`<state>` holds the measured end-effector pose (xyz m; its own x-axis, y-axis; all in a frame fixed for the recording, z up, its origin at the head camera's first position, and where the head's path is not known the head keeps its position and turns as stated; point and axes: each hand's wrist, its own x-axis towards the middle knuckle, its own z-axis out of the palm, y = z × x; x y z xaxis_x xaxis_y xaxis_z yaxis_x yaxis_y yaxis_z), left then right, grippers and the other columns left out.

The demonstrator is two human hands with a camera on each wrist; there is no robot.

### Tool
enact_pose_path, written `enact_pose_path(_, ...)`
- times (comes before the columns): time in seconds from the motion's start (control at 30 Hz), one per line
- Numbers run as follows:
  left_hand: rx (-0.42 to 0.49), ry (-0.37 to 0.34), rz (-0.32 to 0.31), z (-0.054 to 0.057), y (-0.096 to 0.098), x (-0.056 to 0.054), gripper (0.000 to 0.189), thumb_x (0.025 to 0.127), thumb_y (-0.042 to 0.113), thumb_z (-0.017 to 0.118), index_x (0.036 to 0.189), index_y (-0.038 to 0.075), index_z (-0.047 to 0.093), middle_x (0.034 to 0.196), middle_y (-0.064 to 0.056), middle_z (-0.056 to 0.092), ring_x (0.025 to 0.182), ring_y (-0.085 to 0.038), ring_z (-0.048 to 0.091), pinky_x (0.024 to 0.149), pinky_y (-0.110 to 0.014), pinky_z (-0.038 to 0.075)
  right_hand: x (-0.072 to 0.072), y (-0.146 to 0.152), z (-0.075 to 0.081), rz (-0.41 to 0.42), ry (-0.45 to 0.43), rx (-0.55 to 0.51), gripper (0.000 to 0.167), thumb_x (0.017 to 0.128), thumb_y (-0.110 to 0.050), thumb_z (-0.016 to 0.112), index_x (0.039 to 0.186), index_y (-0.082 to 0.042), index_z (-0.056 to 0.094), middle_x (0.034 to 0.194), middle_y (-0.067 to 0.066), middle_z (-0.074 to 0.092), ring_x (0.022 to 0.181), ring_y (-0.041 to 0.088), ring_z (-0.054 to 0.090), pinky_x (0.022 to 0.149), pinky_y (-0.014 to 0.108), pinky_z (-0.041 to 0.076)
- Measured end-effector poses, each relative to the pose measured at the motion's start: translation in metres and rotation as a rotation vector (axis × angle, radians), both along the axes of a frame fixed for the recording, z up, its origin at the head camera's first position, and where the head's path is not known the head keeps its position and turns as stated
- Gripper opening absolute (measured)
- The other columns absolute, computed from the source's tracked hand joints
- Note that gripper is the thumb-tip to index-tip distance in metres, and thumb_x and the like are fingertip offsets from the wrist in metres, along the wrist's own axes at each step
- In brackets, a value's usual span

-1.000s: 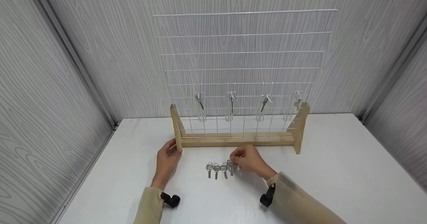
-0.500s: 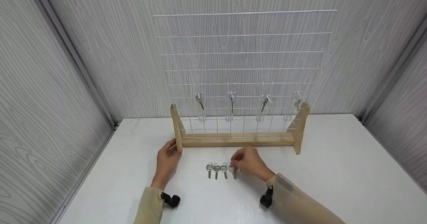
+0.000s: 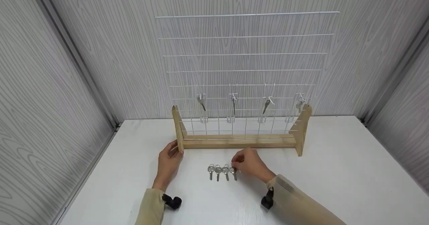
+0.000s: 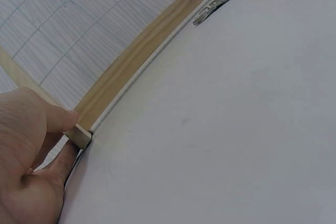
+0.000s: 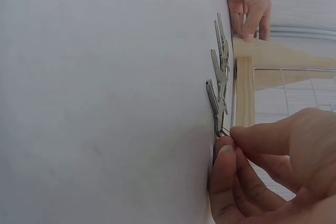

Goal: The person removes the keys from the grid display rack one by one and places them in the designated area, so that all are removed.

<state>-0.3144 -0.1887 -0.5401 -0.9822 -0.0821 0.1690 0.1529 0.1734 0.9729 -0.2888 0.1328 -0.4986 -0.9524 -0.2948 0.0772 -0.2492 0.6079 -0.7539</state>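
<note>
Several silver keys lie in a row on the white table in the head view; the rightmost key (image 3: pixel 234 173) is at my right hand (image 3: pixel 251 164). Thumb and fingertips of that hand pinch this key's ring (image 5: pixel 226 130), seen in the right wrist view, while its blade lies at the table top. The other keys (image 3: pixel 218 172) rest just left of it. My left hand (image 3: pixel 168 163) grips the lower front corner of the wooden left end board (image 3: pixel 178 127) of a rack. Thumb and fingers sit on either side of that board (image 4: pixel 79 136).
A white wire grid (image 3: pixel 246 54) stands upright in the wooden base (image 3: pixel 239 141). Four-sided walls are not fully visible; a back wall (image 3: pixel 134 67) rises behind. Hooks on the grid bear several hanging keys (image 3: pixel 234 106). The right end board (image 3: pixel 302 129) stands beyond my right hand.
My right hand has lowered the rightmost key toward me and slightly right, into line with the others. My left hand has stayed on the rack's end board.
</note>
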Motion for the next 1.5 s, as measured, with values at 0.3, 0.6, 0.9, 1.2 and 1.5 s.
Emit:
enact_pose_path(0.3,0.003,-0.009,-0.004,-0.003,0.001,0.001,0.054,0.105,0.004,0.065,0.156,0.003,0.05,0.159,-0.021,0.05,0.15,-0.04,0.049,0.121,-0.035,0.048,0.002,0.0,-0.005,-0.005,-0.014,-0.013,0.007,0.096,-0.002,0.077,0.098,-0.005,0.082,0.089,0.003,0.077,0.078,0.012,0.067,0.064,0.024,0.057)
enact_pose_path(0.6,0.019,-0.002,-0.012,-0.004,0.004,0.003,0.054,0.104,0.004,0.066,0.156,0.004,0.051,0.157,-0.02,0.052,0.148,-0.039,0.051,0.12,-0.035,0.05,0.002,0.0,-0.004,0.004,-0.012,-0.018,0.012,0.098,0.0,0.073,0.1,-0.006,0.083,0.093,0.002,0.078,0.082,0.013,0.067,0.068,0.026,0.059)
enact_pose_path(0.9,0.019,-0.003,-0.016,-0.003,0.005,0.001,0.054,0.104,0.003,0.065,0.156,0.003,0.051,0.158,-0.022,0.051,0.149,-0.041,0.05,0.121,-0.039,0.049,0.002,0.002,-0.005,0.002,-0.002,-0.057,0.007,0.095,0.001,0.077,0.098,-0.003,0.082,0.091,0.004,0.078,0.079,0.012,0.071,0.068,0.024,0.06)
enact_pose_path(1.2,0.023,-0.028,-0.006,0.0,0.004,0.0,0.054,0.103,0.001,0.065,0.156,0.004,0.051,0.158,-0.022,0.051,0.149,-0.04,0.05,0.121,-0.038,0.049,0.002,0.003,-0.003,0.004,-0.01,-0.065,0.008,0.094,0.002,0.077,0.098,-0.002,0.081,0.091,0.004,0.078,0.079,0.013,0.072,0.066,0.024,0.06)
enact_pose_path(1.5,0.018,-0.027,-0.008,0.002,-0.001,0.001,0.053,0.104,0.005,0.066,0.155,0.005,0.052,0.158,-0.022,0.051,0.148,-0.041,0.051,0.12,-0.042,0.05,0.002,0.004,0.007,-0.044,0.032,-0.045,0.009,0.096,-0.002,0.077,0.101,-0.004,0.083,0.096,0.004,0.079,0.085,0.014,0.069,0.073,0.028,0.061)
